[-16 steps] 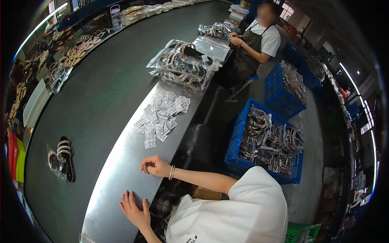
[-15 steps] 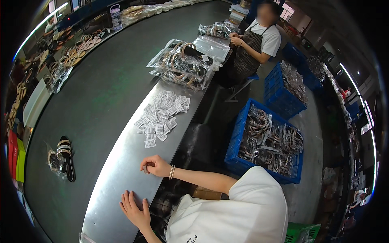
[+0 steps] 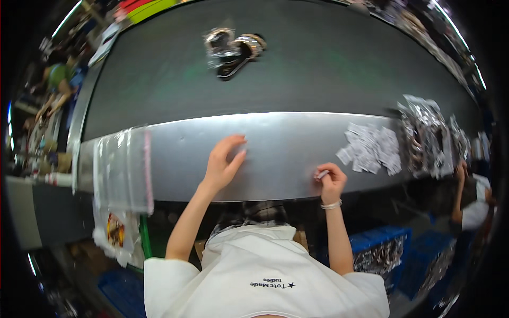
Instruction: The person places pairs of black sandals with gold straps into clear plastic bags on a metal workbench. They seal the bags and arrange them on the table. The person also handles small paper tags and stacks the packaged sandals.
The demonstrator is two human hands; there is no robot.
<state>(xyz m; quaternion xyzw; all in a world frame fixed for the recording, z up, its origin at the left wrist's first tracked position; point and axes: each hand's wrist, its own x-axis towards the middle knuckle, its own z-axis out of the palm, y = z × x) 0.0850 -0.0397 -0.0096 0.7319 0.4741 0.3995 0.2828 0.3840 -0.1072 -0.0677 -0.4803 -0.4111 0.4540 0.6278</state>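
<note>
My left hand (image 3: 224, 165) hovers over or rests on the steel edge strip (image 3: 275, 159) of the table; its fingers are curved and apart, holding nothing. Further right, my right hand (image 3: 332, 183) pinches a small whitish label (image 3: 322, 174) between thumb and fingers. A loose heap of small white printed labels (image 3: 371, 148) lies on the strip to the right of that hand. Beyond the strip, a pair of sandals with glittery straps lies on the dark belt: one sandal (image 3: 236, 63) is bare, the other (image 3: 220, 45) is in clear plastic.
Clear plastic bags (image 3: 122, 169) hang over the strip's near edge at left. Bagged sandals (image 3: 427, 138) are piled at the right end. Blue crates (image 3: 389, 236) of bagged goods stand on the floor at right. Co-workers (image 3: 58, 79) are at the far left and far right.
The view has swung left, bringing the plastic bags into sight. My left hand has gone from lying flat with fingers spread to a curved pose. My right hand still pinches the small piece.
</note>
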